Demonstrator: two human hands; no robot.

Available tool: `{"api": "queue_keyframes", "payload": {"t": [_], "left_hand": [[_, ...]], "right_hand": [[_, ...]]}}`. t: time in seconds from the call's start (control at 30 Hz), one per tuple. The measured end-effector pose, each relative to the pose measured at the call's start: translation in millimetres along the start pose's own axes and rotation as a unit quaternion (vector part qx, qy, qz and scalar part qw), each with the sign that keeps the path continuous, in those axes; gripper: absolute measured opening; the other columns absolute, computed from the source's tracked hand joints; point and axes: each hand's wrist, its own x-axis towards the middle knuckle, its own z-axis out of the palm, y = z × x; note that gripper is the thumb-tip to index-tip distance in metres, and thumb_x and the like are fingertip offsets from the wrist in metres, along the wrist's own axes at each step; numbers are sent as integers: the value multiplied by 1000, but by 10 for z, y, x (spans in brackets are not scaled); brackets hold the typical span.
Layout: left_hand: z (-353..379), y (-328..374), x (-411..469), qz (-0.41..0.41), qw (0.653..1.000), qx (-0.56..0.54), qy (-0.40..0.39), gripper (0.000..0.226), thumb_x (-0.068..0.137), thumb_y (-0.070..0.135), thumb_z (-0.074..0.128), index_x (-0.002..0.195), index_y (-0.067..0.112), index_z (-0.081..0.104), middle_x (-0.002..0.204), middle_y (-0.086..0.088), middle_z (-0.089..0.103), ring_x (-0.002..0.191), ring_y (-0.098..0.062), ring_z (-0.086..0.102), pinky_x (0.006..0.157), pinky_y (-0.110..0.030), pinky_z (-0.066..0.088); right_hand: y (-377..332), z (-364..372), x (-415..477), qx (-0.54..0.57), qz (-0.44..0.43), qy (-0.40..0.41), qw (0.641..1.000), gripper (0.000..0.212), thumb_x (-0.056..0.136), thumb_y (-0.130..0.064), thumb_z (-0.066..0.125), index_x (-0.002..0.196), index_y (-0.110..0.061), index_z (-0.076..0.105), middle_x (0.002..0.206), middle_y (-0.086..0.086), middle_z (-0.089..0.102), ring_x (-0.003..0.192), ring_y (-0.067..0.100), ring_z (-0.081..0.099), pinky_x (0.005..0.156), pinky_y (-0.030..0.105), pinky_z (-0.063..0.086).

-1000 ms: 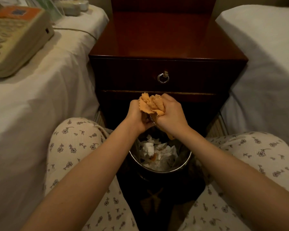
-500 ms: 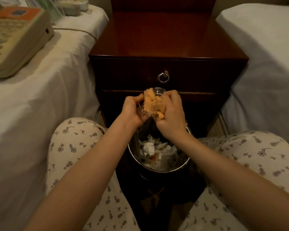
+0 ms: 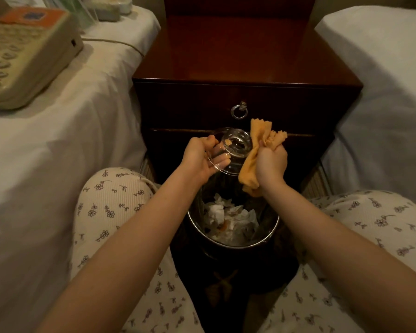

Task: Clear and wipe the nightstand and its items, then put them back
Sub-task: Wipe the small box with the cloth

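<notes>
1. The nightstand (image 3: 245,56) sits behind the hands, the glass not yet returned to it.
2. The glass (image 3: 237,145), tipped over the bin (image 3: 235,246), is uncovered now; the left hand (image 3: 197,159) curls its fingers round the rim.
3. The cloth (image 3: 262,138) has come away, bunched in the right hand (image 3: 271,162), whose fingers are clenched on it. Wiping is probably done.

Premises: a bedroom, twin-bedded, hotel-like in fit-out. A dark wooden nightstand (image 3: 245,58) with a ring pull (image 3: 239,111) on its drawer stands between the left bed (image 3: 58,145) and the right bed (image 3: 382,80), both in white sheets. A beige push-button telephone (image 3: 22,58) lies on the left bed. A waste bin (image 3: 273,233) holding crumpled tissue stands near, before the nightstand.
</notes>
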Motion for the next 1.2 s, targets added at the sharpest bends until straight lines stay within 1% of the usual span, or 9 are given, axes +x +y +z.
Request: {"api": "queue_keyframes", "payload": {"t": [0.13, 0.33, 0.43, 0.53, 0.73, 0.87, 1.0, 1.1, 1.2], "left_hand": [[-13, 20, -25, 44, 994, 96, -13, 20, 98, 12, 39, 82, 13, 51, 79, -6, 59, 56, -14, 53, 50, -24, 51], [37, -59, -105, 64, 960, 270, -37, 15, 96, 13, 46, 83, 16, 53, 86, -7, 62, 56, -15, 57, 48, -22, 50], [54, -125, -89, 64, 962, 262, -34, 15, 94, 10, 46, 81, 15, 53, 81, -6, 60, 56, -16, 56, 45, -22, 50], [64, -147, -63, 79, 968, 238, -8, 20, 88, 4, 45, 75, 17, 52, 79, -5, 59, 62, -21, 57, 56, -29, 53], [56, -140, -4, 96, 976, 193, 42, 22, 91, 12, 43, 102, 7, 60, 102, -14, 65, 92, -29, 63, 76, -40, 56], [28, -86, 24, 80, 987, 116, 75, 16, 91, 12, 41, 83, 12, 55, 82, -6, 61, 76, -21, 60, 64, -31, 52], [-8, -52, -33, 87, 988, 122, 31, 15, 97, 12, 44, 84, 16, 52, 86, -4, 61, 66, -18, 61, 56, -26, 52], [-12, -30, -89, 113, 985, 133, 13, 17, 96, 8, 44, 81, 13, 50, 79, -5, 58, 58, -16, 53, 48, -24, 46], [-32, -48, -102, 165, 972, 169, 15, 19, 93, 7, 47, 77, 17, 51, 81, -5, 59, 59, -17, 58, 51, -27, 49]], "right_hand": [[-60, -30, 92, -63, 50, -30, 996, 21, 92, -7, 41, 104, -10, 59, 76, -4, 51, 70, 11, 49, 71, 30, 40], [-176, -57, 122, -137, 5, -68, 988, 17, 89, -12, 50, 75, -20, 54, 77, -2, 54, 81, 19, 55, 77, 36, 46], [-154, -18, 48, -203, -118, -100, 967, 11, 88, -17, 58, 97, -15, 63, 89, -3, 60, 87, 16, 56, 79, 34, 46], [-111, 18, -53, -193, -189, -129, 954, 10, 87, -14, 57, 95, -16, 62, 89, -1, 63, 87, 18, 60, 76, 34, 49], [4, 37, -149, -155, -275, -139, 939, 12, 84, -5, 55, 94, -11, 57, 86, 0, 59, 82, 20, 59, 70, 36, 48], [66, 9, -184, -225, -330, -191, 897, 24, 74, 6, 51, 88, -13, 45, 84, -3, 45, 78, 18, 48, 61, 27, 35], [126, 31, -16, -167, -201, -108, 959, 24, 85, -8, 53, 109, -11, 50, 105, 5, 56, 94, 21, 55, 77, 32, 43], [122, 30, 79, -160, -105, -88, 978, 36, 92, -15, 48, 128, -13, 45, 108, -2, 52, 100, 14, 50, 85, 28, 40], [152, 98, 135, -67, 90, -114, 987, 28, 97, -23, 43, 121, -10, 52, 107, 6, 58, 103, 22, 57, 94, 35, 44]]}}
